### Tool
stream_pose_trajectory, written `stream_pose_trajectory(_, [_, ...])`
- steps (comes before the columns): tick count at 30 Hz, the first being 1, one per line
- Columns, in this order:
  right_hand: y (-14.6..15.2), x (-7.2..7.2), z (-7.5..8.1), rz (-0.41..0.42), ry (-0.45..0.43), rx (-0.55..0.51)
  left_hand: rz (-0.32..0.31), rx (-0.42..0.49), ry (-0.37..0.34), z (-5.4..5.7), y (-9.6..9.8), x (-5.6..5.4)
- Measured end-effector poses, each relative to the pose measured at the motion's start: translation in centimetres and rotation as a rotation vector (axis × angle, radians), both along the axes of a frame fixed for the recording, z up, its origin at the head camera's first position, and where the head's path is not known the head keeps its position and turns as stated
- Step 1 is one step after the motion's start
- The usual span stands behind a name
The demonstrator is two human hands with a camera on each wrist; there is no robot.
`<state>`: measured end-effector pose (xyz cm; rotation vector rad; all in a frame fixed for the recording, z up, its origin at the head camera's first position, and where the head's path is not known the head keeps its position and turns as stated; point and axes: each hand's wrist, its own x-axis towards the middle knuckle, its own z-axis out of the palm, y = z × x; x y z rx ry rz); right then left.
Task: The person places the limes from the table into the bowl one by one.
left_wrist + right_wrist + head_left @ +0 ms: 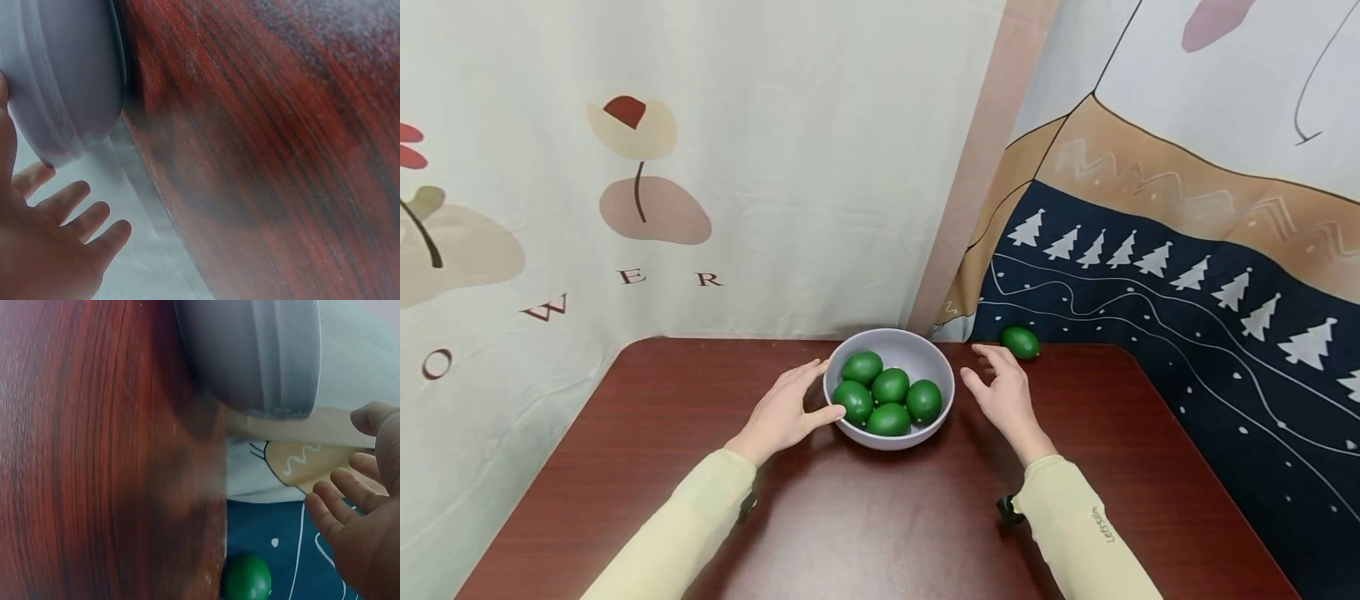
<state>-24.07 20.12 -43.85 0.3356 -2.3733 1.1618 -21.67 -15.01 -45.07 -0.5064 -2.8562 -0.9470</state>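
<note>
A grey-lilac bowl (891, 333) stands near the back edge of the table, with several green limes (891, 387) lying in it. At its left side is my left hand (778, 414), thumb and index finger spread along the rim. In the left wrist view, the index fingertip touches the bowl (69, 69) while the other fingers (65, 201) extend apart from it. My right hand (1006, 400) hovers just right of the bowl, fingers loosely bent and holding nothing; the right wrist view shows a gap between it and the bowl (256, 356).
One more lime (1020, 342) lies at the table's back edge, beyond my right hand. The dark red wooden table (880, 525) backs onto a pale printed curtain (790, 167) and a navy tree-patterned cloth (1150, 308) on the right.
</note>
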Motion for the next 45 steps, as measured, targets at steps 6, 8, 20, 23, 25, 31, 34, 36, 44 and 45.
stream_pose_trajectory(6, [1.0, -0.2, -0.1, -0.041, -0.02, -0.028, 0.001, 0.009, 0.006, 0.0, 0.0, 0.2])
stream_pose_trajectory(8, [1.4, -0.3, -0.1, -0.055, -0.036, -0.032, 0.001, 0.006, 0.003, 0.0, 0.0, 0.2])
stream_pose_trajectory(20, [2.9, -1.2, -0.2, -0.117, -0.115, -0.04, -0.002, -0.003, 0.005, 0.0, -0.1, 0.0])
stream_pose_trajectory(23, [3.1, -1.4, -0.3, -0.132, -0.095, -0.036, 0.001, -0.002, -0.004, 0.1, -0.1, 0.1])
stream_pose_trajectory(25, [3.3, -1.6, -0.3, -0.147, -0.087, -0.029, 0.003, -0.002, -0.007, 0.2, -0.1, 0.1])
stream_pose_trajectory(31, [3.8, -2.2, -0.4, -0.166, -0.098, -0.021, 0.007, 0.002, -0.002, 0.2, 0.0, 0.1])
stream_pose_trajectory(34, [4.1, -2.4, -0.4, -0.167, -0.12, -0.022, 0.008, 0.006, 0.0, 0.2, 0.1, 0.1])
stream_pose_trajectory(36, [4.2, -2.6, -0.4, -0.169, -0.131, -0.022, 0.008, 0.005, 0.004, 0.2, 0.1, 0.1])
stream_pose_trajectory(44, [5.1, -3.5, -0.6, -0.192, -0.146, -0.012, 0.006, 0.01, 0.007, 0.3, 0.1, 0.1])
stream_pose_trajectory(45, [5.2, -3.6, -0.6, -0.195, -0.15, -0.01, 0.007, 0.009, 0.006, 0.3, 0.1, 0.1])
